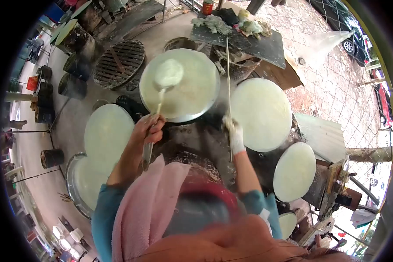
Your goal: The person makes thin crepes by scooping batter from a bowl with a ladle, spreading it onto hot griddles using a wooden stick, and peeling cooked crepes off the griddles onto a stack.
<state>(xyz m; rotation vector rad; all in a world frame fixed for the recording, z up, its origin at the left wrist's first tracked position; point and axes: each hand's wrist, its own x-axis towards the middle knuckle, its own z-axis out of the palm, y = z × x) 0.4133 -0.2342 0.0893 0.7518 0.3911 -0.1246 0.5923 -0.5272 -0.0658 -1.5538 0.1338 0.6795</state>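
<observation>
My left hand [150, 127] is bare and closed round the handle of a ladle. The ladle's round bowl [168, 73] rests over a large pale round surface [192, 87] in the centre, which has a shiny metal lower rim. My right hand [233, 131], in a white glove, is closed on a long thin stick [228, 78] that points up and away, to the right of the central round. Beside the right hand lies another pale round [261, 114]. Below and left of the left hand is a further pale round [108, 135].
A round slatted grate [119, 64] and dark drums [72, 86] stand at the left. Cloths [212, 24] lie on a dark board [266, 46] at the top. An oval pale round [294, 172] and a wire fence [362, 109] are at the right.
</observation>
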